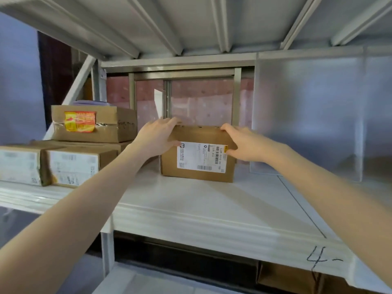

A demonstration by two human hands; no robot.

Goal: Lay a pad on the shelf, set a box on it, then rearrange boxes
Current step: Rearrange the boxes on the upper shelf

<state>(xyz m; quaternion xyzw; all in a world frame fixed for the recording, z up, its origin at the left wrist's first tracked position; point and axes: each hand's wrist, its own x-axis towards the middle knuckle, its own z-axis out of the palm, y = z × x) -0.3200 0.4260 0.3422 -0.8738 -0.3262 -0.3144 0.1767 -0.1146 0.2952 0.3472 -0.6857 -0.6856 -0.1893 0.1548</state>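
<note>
A brown cardboard box (199, 158) with a white shipping label stands upright on the white pad (191, 204) that covers the shelf. My left hand (158, 137) grips its upper left corner, fingers over the top edge and thumb on the front. My right hand (244, 145) holds the upper right corner the same way. The pad lies flat and reaches the shelf's front edge.
To the left, two labelled boxes (72, 166) stand side by side, with a box bearing a red and yellow sticker (93, 124) stacked behind. A translucent panel (307, 115) stands at the right. A sliding window (186, 98) is behind. "4-" is written on the shelf front (322, 259).
</note>
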